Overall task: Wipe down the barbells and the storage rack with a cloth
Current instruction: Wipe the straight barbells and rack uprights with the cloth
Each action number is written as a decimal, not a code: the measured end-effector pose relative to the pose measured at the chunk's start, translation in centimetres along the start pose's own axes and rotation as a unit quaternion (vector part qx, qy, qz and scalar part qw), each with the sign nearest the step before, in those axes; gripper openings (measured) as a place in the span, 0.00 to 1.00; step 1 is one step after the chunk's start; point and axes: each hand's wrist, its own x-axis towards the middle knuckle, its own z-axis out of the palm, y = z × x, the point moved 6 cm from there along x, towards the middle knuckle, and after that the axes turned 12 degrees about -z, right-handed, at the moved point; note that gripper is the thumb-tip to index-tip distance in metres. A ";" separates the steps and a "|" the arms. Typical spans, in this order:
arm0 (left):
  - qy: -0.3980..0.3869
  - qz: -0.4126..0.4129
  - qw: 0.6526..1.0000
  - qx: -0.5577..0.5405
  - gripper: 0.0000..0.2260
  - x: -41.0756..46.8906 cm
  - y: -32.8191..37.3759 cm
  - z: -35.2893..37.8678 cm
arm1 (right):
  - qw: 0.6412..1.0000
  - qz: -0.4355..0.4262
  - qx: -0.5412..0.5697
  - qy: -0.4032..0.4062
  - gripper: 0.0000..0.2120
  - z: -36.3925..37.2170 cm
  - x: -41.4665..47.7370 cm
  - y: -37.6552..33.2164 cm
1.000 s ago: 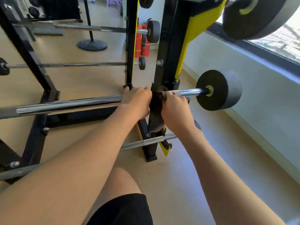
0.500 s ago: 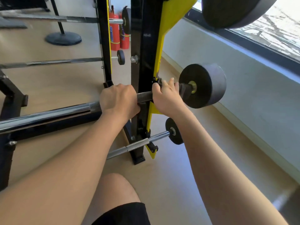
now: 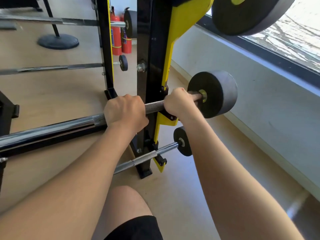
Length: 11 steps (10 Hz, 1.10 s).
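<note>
**Both hands on the mid-height barbell at the rack upright**

Nearest: bare knee (image 3: 128,201) and the hem of black shorts (image 3: 136,229), over a tan floor (image 3: 173,196). Both forearms reach forward from the bottom corners.

Low, just beyond the knee: a thinner bar (image 3: 149,156) sits in the rack's bottom hook, with a small black disc (image 3: 182,141) on its end.

Above it: the barbell (image 3: 52,130) lies across the storage rack (image 3: 152,66), resting on a hook on the black upright.
- Left hand (image 3: 125,112): fingers wrapped over the knurled section, left of the upright.
- Right hand (image 3: 178,103): closed round the bar right of the upright, one finger lying along it towards the hub.
- Dark material (image 3: 197,101) shows under that finger; what it is cannot be told.
- Thick black end weight (image 3: 214,94) sits just beyond the right hand.

Higher: a yellow plate (image 3: 173,40) fixed to the upright, and a large black disc (image 3: 242,16) at the top right.

Further back: two more bars on the far upright, red fire extinguishers (image 3: 116,37), a round stand base (image 3: 58,41). A window (image 3: 294,37) runs along the right wall.
</note>
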 end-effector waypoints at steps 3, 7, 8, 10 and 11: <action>-0.011 0.001 1.000 -0.004 0.13 0.0 0.0 -0.3 | 0.907 0.082 0.404 0.086 0.23 -0.4 1.5 3.1; -0.045 0.102 0.993 -0.049 0.16 -1.7 -1.0 -0.7 | 0.949 -0.269 -0.091 0.138 0.08 -2.9 -7.1 -2.7; -0.052 0.111 0.991 -0.057 0.16 -2.8 -3.4 -1.1 | 0.890 -0.406 -0.171 0.120 0.09 1.2 -9.5 -3.9; 0.036 0.020 0.999 0.024 0.15 -6.2 -14.7 -2.1 | 0.875 -0.433 -0.185 0.114 0.17 6.5 -11.2 -4.1; 0.059 -0.046 0.997 0.017 0.13 -8.0 -19.7 -2.8 | 0.843 -0.522 -0.096 0.082 0.20 10.0 -16.0 -7.1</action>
